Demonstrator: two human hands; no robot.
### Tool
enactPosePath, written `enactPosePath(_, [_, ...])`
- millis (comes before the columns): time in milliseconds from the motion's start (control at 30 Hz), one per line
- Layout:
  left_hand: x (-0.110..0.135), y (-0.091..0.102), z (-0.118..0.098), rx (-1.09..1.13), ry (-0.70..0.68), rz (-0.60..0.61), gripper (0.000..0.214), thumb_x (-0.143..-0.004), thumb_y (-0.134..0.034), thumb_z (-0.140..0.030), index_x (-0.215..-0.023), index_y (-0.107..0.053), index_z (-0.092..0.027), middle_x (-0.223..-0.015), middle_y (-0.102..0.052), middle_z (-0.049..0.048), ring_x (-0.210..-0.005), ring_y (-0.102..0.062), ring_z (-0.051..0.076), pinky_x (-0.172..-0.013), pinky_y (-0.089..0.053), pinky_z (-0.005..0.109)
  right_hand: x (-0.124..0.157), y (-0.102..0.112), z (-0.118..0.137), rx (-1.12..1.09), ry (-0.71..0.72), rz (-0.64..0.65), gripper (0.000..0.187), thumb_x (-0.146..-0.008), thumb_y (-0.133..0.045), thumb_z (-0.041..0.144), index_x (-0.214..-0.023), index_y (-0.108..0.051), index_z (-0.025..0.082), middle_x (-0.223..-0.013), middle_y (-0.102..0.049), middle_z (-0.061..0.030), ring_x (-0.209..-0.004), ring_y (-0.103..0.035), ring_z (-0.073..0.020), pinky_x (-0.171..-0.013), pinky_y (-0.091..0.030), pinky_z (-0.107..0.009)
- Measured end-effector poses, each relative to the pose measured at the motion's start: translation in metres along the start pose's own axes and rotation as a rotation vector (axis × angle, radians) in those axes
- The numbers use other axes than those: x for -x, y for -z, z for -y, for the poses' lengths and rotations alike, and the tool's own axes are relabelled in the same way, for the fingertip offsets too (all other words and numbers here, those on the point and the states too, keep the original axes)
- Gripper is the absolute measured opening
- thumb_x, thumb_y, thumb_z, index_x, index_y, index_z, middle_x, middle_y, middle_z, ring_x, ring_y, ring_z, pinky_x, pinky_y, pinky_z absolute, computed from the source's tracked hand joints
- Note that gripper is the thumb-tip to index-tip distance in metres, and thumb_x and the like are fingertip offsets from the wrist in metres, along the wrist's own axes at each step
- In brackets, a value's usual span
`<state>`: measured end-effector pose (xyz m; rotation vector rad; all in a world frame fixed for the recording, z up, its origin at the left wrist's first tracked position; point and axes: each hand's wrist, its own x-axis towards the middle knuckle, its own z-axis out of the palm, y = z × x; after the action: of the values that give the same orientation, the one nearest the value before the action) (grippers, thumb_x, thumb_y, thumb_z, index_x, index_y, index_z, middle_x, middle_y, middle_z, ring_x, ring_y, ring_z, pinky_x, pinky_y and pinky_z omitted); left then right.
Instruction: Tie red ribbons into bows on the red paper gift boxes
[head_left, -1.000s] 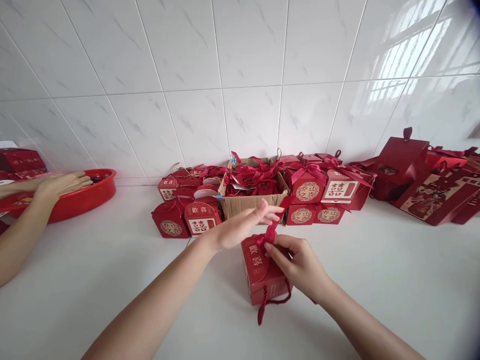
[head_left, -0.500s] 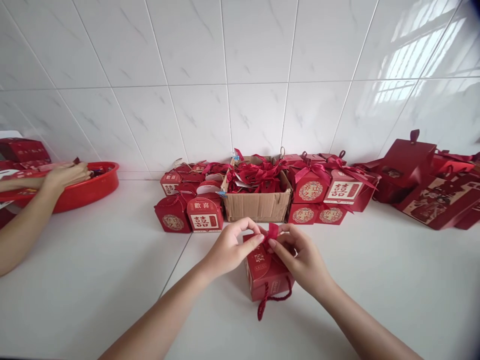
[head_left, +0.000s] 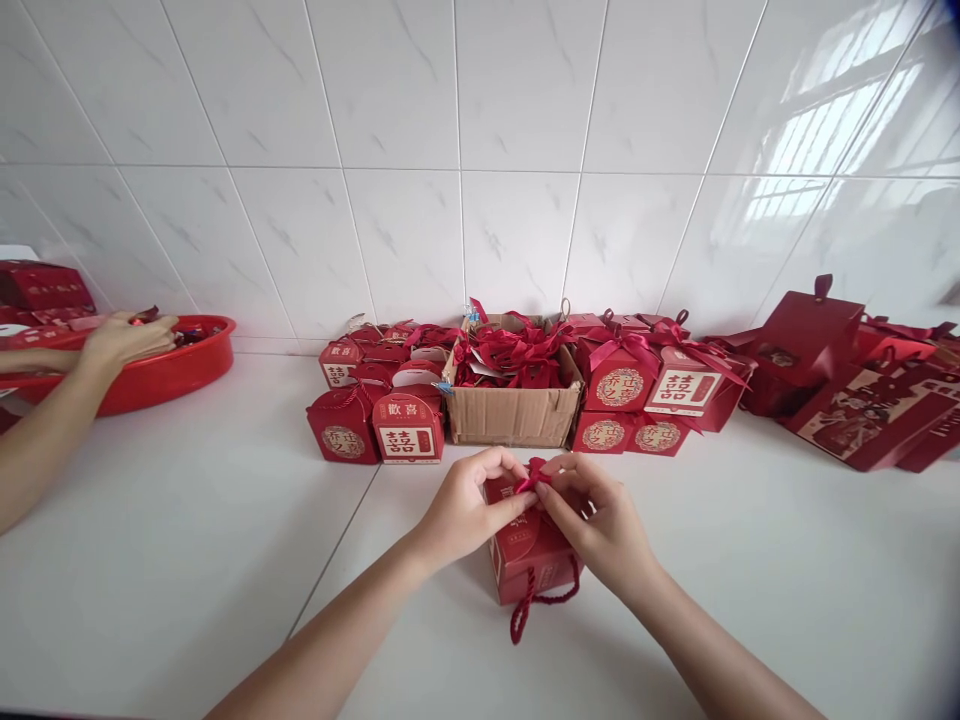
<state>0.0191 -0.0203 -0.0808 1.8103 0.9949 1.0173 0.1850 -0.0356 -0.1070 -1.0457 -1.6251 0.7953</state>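
Note:
A red gift box (head_left: 534, 560) with pale lettering stands on the white counter in front of me. Over its top, a red ribbon (head_left: 534, 476) is looped and pinched between my two hands. My left hand (head_left: 480, 500) grips the ribbon's left side between thumb and fingertips. On the other side, my right hand (head_left: 596, 505) pinches the ribbon too, its curled fingers partly hiding the box's right side. A twisted red cord handle (head_left: 553, 598) hangs down the near face of the box and touches the counter.
Behind the box stands a cardboard carton (head_left: 514, 415) full of red ribbons. Finished-looking red boxes (head_left: 409, 430) sit left of it, with stacked ribboned boxes (head_left: 615, 385) to its right. Red bags (head_left: 855, 410) lie far right. A co-worker's hand (head_left: 131, 340) reaches over a red basin (head_left: 180, 375).
The ribbon loop that stood up between my fingers now lies lower and flatter. My hands have drawn slightly closer together. The co-worker's hand has shifted slightly at the basin.

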Motion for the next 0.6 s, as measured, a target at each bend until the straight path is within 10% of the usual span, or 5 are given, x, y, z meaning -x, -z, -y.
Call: enactPosePath(600, [0.0, -0.001, 0.011, -0.381, -0.241, -0.181, 0.007, -0.075, -0.064, -0.015, -0.071, -0.063, -0.02, -0.071, -0.069, -0.0016, -0.075, -0.062, 0.016, -0.078, -0.043, 0.032, 0.003, 0.006, -0.004, 0.291, 0.171, -0.024, 0.018, -0.086, -0.058, 0.024, -0.089, -0.073, 0.016, -0.082, -0.063, -0.0077, -0.07, -0.058, -0.0169, -0.062, -0.049, -0.029])
